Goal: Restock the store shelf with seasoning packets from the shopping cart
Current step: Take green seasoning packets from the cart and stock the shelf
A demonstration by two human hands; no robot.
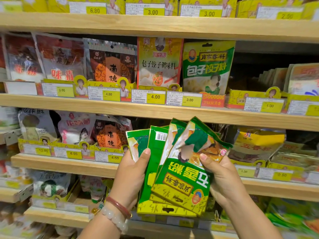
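A fanned bunch of green seasoning packets (179, 169) is held upside down in front of the shelf (155, 112), gripped at its left edge by the left hand (133, 171) and pinched on the front packet by the right hand (222, 176). Before placing, the packets would best be squared into one stack and turned upright. A likely slot is the dark gap (246, 73) just right of the green dumpling-seasoning packet (207, 66), though a match cannot be confirmed.
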